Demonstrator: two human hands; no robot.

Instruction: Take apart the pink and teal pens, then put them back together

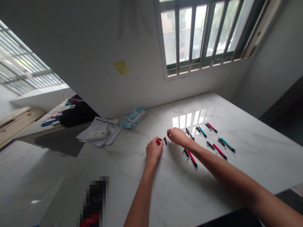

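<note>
Table: white marble, glossy, window glare on the far half. Papers and a wipes pack sit at the far left edge against the wall; a blurred dark bottle stands near the front edge.

Pens: taken apart and laid in rows to the right of the hands. Red barrel nearest the right forearm, another red one beyond it, teal ones further out, black caps and thin refills beside each.

Left hand: fingers closed on a small red part, knuckles resting on the table. Right hand: pinched together just beside it, fingertips over a black piece. Cannot tell for sure whether that piece is gripped or only touched; it is too small at this distance.

Step in hand looks like joining or separating the red part and the black piece. To do it well: keep both wrists planted on the table, line the two pieces up on one axis, turn without forcing, and keep loose refills clear of the forearm so nothing rolls out of its row.
</note>
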